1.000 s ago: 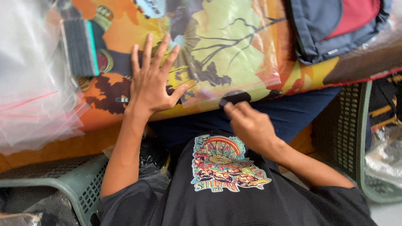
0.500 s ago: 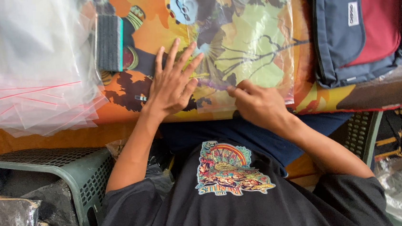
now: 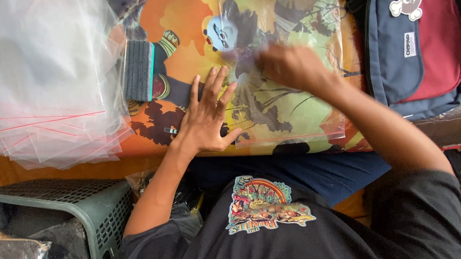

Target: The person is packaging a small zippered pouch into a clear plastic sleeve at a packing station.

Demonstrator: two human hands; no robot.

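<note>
Clear plastic bag (image 3: pixel 294 102) lay on the printed orange tabletop (image 3: pixel 178 18); your left hand (image 3: pixel 205 120) pinned its edge, fingers spread wide, while your blurred right hand (image 3: pixel 291 67), grip unreadable, risked creasing it.

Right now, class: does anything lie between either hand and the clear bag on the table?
Nothing visible does. The left hand lies flat on the clear bag's left edge, and the blurred right hand is already over its middle, apparently touching it.
</note>
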